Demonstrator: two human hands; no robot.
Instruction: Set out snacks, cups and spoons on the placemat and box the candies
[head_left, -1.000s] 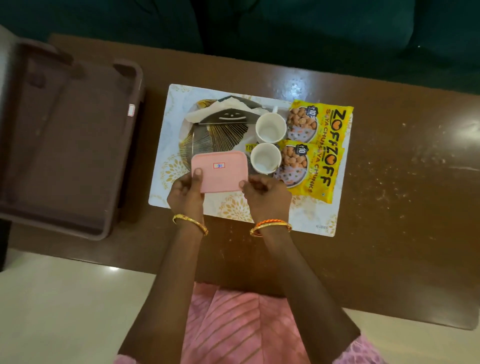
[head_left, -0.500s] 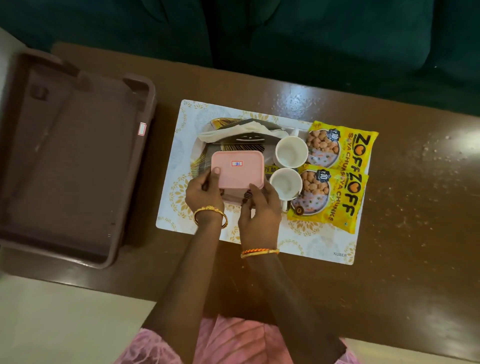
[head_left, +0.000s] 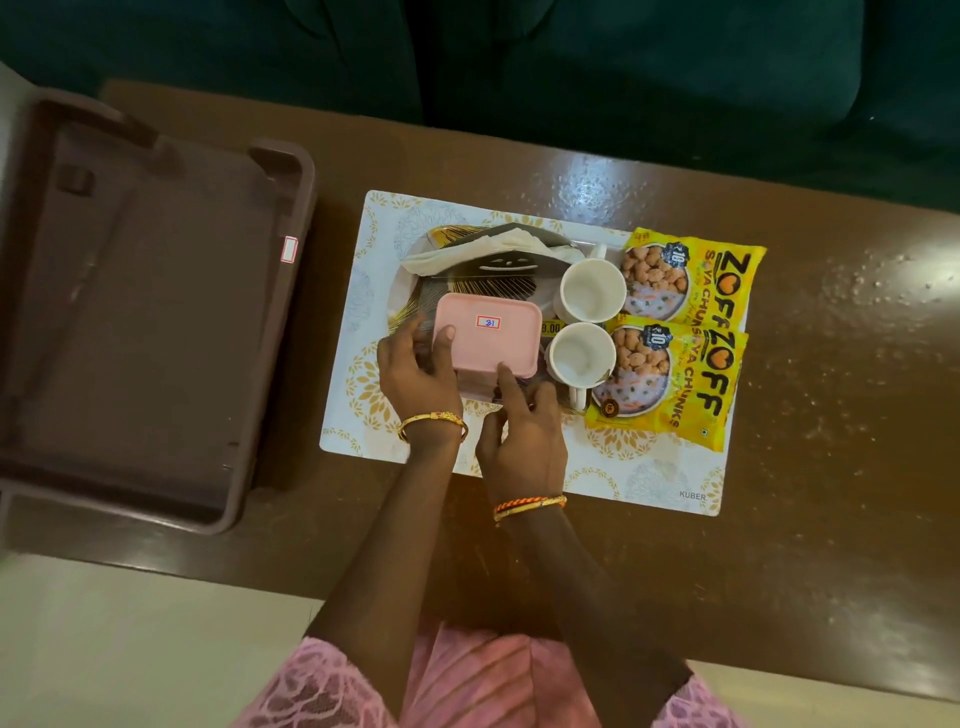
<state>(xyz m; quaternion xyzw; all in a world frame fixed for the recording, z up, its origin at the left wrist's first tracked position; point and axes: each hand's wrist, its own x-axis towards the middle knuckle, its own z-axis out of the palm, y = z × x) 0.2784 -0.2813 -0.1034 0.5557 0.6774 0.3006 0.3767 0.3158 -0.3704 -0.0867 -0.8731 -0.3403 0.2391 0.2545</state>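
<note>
Head view: we see the left hand (head_left: 415, 374) gripping the left end of the pink box (head_left: 488, 332), thumb on the lid; the right hand (head_left: 524, 436) pinches its near edge. The box rests over the plate (head_left: 483, 288) on the placemat (head_left: 363, 426), beside two cups (head_left: 592, 290).

Glossy wooden table (head_left: 779, 519); matt pink plastic box (head_left: 488, 332).

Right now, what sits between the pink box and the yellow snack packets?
Two white cups: the far cup and the near cup, in the head view.

pink box (head_left: 488, 332), white cups (head_left: 593, 290), yellow snack packets (head_left: 727, 280), gold-patterned white placemat (head_left: 363, 322), brown tray (head_left: 156, 312)
</note>
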